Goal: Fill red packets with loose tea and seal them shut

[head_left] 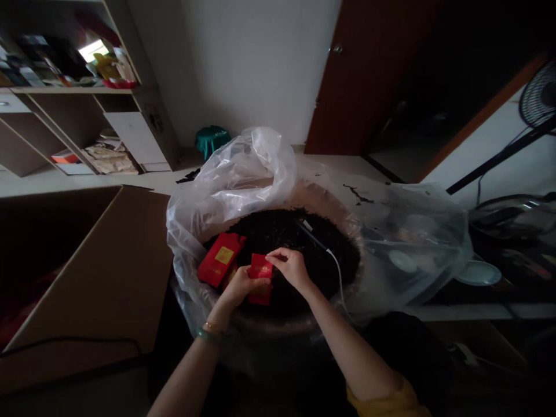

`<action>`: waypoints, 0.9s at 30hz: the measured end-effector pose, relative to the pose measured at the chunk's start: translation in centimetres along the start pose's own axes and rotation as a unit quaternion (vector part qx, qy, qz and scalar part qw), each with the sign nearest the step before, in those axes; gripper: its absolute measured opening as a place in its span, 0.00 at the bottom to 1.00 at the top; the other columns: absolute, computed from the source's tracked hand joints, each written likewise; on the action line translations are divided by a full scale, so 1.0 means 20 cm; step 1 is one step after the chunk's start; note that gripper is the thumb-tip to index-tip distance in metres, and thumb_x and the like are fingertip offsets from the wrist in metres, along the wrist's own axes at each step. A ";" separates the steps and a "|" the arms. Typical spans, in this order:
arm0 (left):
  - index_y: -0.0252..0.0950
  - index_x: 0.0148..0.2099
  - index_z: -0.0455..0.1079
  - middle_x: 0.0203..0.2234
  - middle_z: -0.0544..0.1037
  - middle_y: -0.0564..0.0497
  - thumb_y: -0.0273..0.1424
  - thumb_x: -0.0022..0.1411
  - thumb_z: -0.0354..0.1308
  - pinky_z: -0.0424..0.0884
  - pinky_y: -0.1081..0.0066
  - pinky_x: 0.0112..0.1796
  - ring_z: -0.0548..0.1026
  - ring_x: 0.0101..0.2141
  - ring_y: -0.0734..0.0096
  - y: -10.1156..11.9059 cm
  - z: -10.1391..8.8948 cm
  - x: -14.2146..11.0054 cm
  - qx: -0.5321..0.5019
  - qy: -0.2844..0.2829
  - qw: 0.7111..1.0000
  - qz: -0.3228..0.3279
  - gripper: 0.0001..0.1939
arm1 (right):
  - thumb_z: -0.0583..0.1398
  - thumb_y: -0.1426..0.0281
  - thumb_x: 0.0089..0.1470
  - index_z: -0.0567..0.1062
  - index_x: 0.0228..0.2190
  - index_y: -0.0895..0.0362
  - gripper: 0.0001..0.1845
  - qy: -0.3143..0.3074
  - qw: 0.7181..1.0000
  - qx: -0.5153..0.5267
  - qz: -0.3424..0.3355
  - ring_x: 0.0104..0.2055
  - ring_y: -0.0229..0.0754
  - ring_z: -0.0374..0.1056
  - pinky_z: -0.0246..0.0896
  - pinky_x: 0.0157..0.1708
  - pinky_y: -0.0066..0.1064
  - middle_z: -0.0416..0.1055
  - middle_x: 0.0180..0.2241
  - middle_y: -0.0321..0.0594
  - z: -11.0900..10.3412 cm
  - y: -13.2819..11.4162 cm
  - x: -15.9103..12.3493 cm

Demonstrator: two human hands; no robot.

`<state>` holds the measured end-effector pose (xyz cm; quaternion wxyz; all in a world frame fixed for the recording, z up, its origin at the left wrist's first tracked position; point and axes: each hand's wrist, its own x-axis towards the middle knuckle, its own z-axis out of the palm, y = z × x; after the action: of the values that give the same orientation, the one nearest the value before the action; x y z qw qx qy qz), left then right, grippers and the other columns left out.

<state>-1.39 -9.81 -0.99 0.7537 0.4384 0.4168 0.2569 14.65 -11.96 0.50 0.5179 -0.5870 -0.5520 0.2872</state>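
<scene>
Fingers and thumb of the left hand [238, 288] close around the lower left side of a small, flat red packet with gold markings [260, 268], the thumb lying across its front. The packet is upright, just above dark, loose shredded material [278, 223] that fills a wide round container lined with clear plastic [350, 211]. From the right, the right hand [292, 267] reaches the packet's top right corner, its thumb and forefinger narrowed to a pinch there; the packet thus lies between the two hands. Near the left hand, larger red packets with a gold square [220, 259] rest on the shredded material at the container's left side. Farther to the right, a slim dark device with a white cord [311, 234] lies on the material, apart from both hands. A large open brown cardboard box [99, 278] stands at the left, and crumpled clear plastic sheeting [234, 174] rises over the container's far left edge.
</scene>
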 end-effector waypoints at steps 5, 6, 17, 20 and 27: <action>0.29 0.34 0.72 0.24 0.79 0.50 0.37 0.32 0.75 0.72 0.69 0.31 0.77 0.25 0.68 0.00 0.00 0.00 0.026 0.002 1.000 0.009 0.27 | 0.62 0.62 0.49 0.79 0.26 0.55 0.10 -0.018 1.000 -0.008 0.002 0.26 0.41 0.73 0.67 0.28 0.29 0.78 0.25 0.37 -0.02 0.00 -0.01; 0.29 0.34 0.72 0.24 0.79 0.50 0.38 0.32 0.75 0.72 0.69 0.31 0.77 0.25 0.68 0.00 0.00 0.00 0.027 0.001 1.000 0.011 0.27 | 0.61 0.62 0.49 0.79 0.26 0.55 0.10 -0.019 1.000 -0.013 0.002 0.26 0.41 0.73 0.67 0.28 0.29 0.78 0.25 0.37 -0.02 0.00 -0.01; 0.29 0.34 0.72 0.22 0.79 0.49 0.40 0.34 0.74 0.70 0.72 0.27 0.75 0.22 0.70 0.00 0.00 0.01 0.011 0.018 0.999 0.029 0.26 | 0.58 0.65 0.56 0.72 0.49 0.60 0.20 0.113 0.934 -0.337 -0.037 0.52 0.54 0.65 0.57 0.51 0.46 0.73 0.48 0.53 -0.26 0.12 0.16; 0.30 0.33 0.71 0.22 0.78 0.50 0.40 0.35 0.74 0.70 0.72 0.27 0.75 0.22 0.70 0.00 0.00 0.01 0.006 0.019 0.999 0.030 0.25 | 0.58 0.64 0.56 0.66 0.55 0.63 0.27 0.073 0.868 -0.481 0.100 0.53 0.62 0.61 0.57 0.47 0.51 0.69 0.50 0.61 -0.38 0.20 0.25; 0.30 0.39 0.71 0.28 0.79 0.48 0.39 0.39 0.72 0.70 0.71 0.30 0.76 0.27 0.69 -0.02 -0.02 0.03 0.012 0.022 0.997 0.079 0.26 | 0.58 0.67 0.56 0.72 0.50 0.57 0.20 0.048 0.869 -0.489 0.062 0.53 0.58 0.61 0.58 0.48 0.50 0.67 0.52 0.57 -0.36 0.30 0.25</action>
<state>-1.46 -9.37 -1.73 0.7166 0.4730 0.4002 0.3203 24.50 -8.37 -1.76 0.1710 -0.8112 -0.5589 -0.0165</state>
